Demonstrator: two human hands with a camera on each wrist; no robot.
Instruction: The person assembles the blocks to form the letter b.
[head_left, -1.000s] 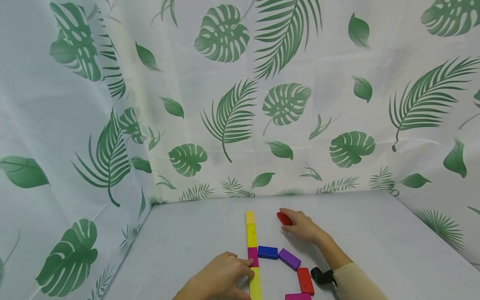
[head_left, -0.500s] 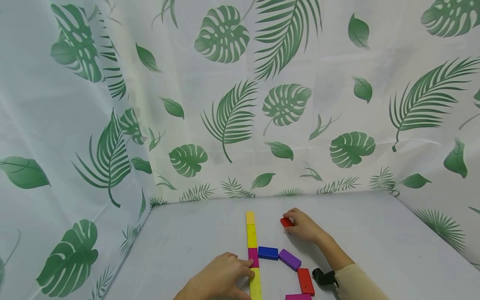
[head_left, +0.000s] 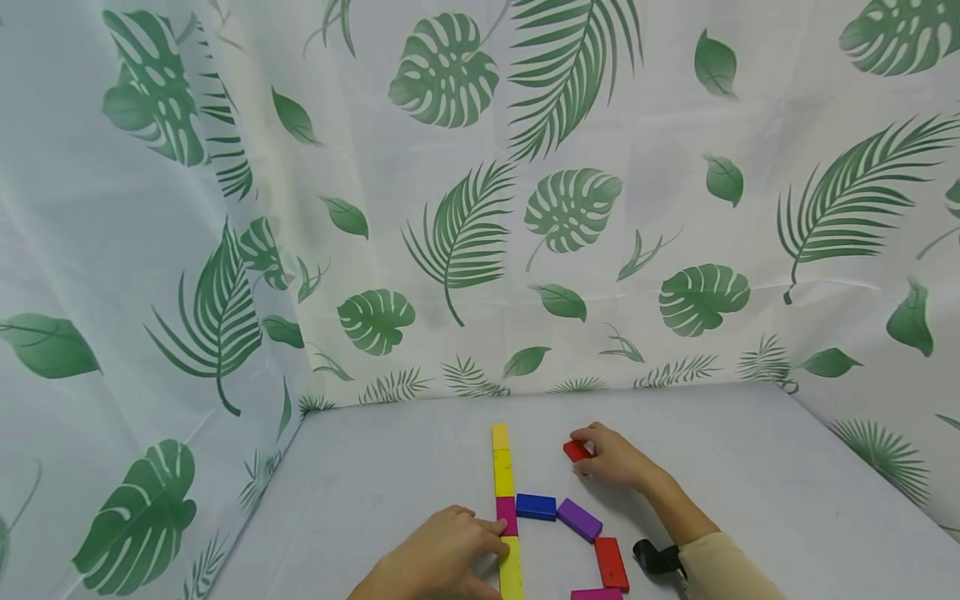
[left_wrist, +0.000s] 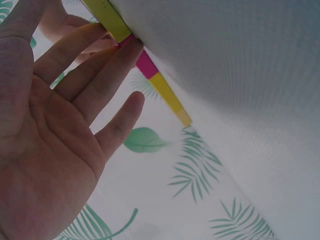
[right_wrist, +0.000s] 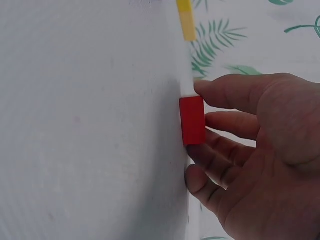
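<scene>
Up the table runs a straight row of yellow and magenta blocks, with a yellow block [head_left: 503, 472] beyond a magenta block [head_left: 507, 516]. My left hand [head_left: 442, 550] lies at the row's left side, its extended fingertips touching the magenta block and the nearer yellow block [head_left: 511, 571]. To the right of the row's far end, my right hand [head_left: 618, 461] holds a red block [head_left: 576, 451] between thumb and fingers. In the right wrist view that red block [right_wrist: 192, 120] is low at the table surface; whether it touches the surface I cannot tell.
A blue block [head_left: 536, 507], a purple block [head_left: 580, 520], another red block [head_left: 611, 564] and a magenta block [head_left: 597, 594] curve right of the row. A black device [head_left: 655, 557] sits at the right wrist. Leaf-patterned sheets [head_left: 480, 350] stand behind and at both sides.
The right hand, with the red block, has moved slightly right and toward me, and the block has turned a little. The left hand and the other blocks have kept their places.
</scene>
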